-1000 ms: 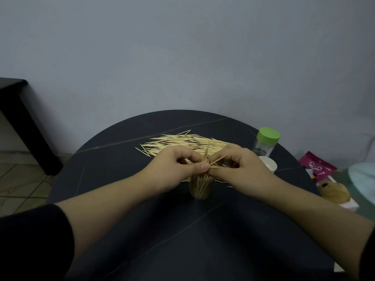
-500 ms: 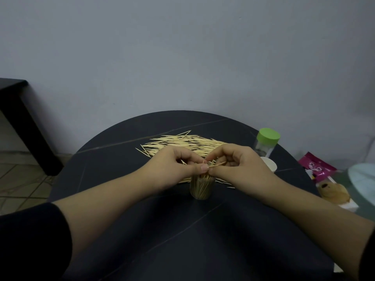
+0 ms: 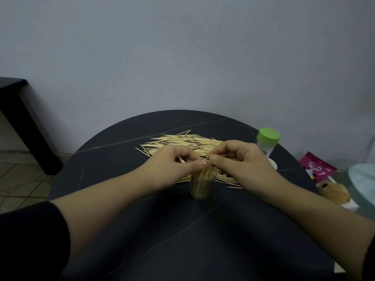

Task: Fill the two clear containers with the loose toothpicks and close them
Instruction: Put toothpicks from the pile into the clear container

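- The open clear container (image 3: 202,186) stands upright on the black round table (image 3: 182,250), near its middle. It is packed with toothpicks standing on end.
- The left hand (image 3: 174,166) is just above and left of the container mouth. Its fingers curl round a small bunch (image 3: 181,159) of toothpicks, of which only a pale bit shows inside the curl.
- The right hand (image 3: 243,165) is just above and right of the mouth. Thumb and forefinger pinch a single toothpick (image 3: 206,159), which tilts up between the two thumbs.
- The two hands cover most of the container's rim, so how the toothpick's lower end sits cannot be told.
- The loose toothpicks (image 3: 182,141) lie in a flat heap behind the hands, and a few run under the right wrist.
- The second container (image 3: 266,148), with a green lid (image 3: 268,135), stands at the table's right edge, behind the right hand.
- A white round cap (image 3: 273,164) lies beside it, half hidden by the right hand.
- Off the table to the right lie a pink packet (image 3: 317,166) and a wrapped bun (image 3: 334,192).
- A dark bench (image 3: 18,110) stands against the wall at left.
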